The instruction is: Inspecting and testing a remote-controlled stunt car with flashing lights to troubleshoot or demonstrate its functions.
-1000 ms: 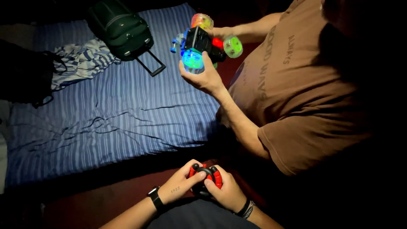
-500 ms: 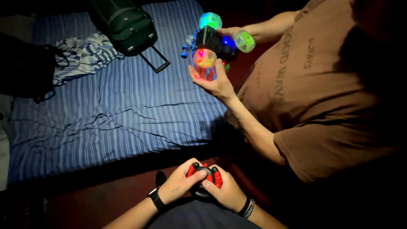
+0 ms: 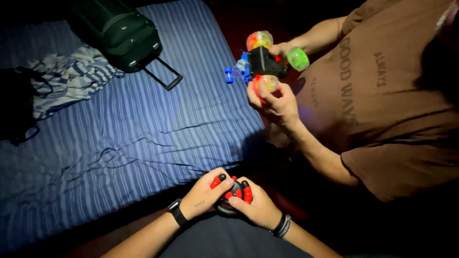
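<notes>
Head view | left hand [image 3: 206,197] and right hand [image 3: 256,208] both wrapped around a red-and-black controller [image 3: 233,195], just below the striped bed [image 3: 143,129] | beside the bed, another person's hands hold a toy car with glowing wheels [image 3: 263,62]

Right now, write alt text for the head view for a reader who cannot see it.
Left hand and right hand grip a red and black remote controller together. Opposite, another person's hands hold up a toy car with glowing wheels, beside a blue striped mattress bearing a dark suitcase.
</notes>
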